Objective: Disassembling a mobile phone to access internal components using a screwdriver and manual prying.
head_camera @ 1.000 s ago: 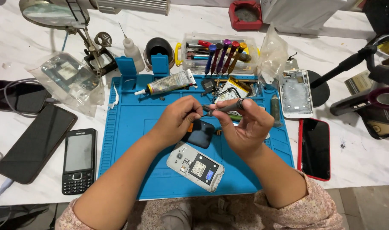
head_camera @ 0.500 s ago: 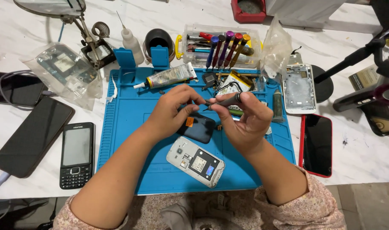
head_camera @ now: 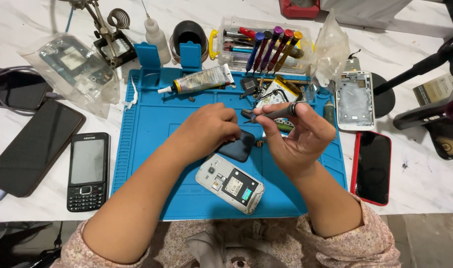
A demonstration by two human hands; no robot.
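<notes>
My right hand (head_camera: 298, 136) grips a grey screwdriver (head_camera: 273, 113) held sideways, its tip pointing left towards my left hand. My left hand (head_camera: 211, 126) is curled with its fingertips at the screwdriver's tip and rests over a small dark phone part (head_camera: 238, 147). Both hands hover above a blue repair mat (head_camera: 152, 129). Just below them lies a white phone (head_camera: 230, 183) with its back cover off, its insides showing.
A glue tube (head_camera: 199, 80), a box of coloured screwdrivers (head_camera: 266, 44) and a battery lie at the mat's far edge. A keypad phone (head_camera: 88, 170) and dark phones lie left. A white phone frame (head_camera: 354, 100) and a red-cased phone (head_camera: 372, 167) lie right.
The view has dropped and closed in slightly. Both hands stay together at the screwdriver tip, with little movement over the mat.
</notes>
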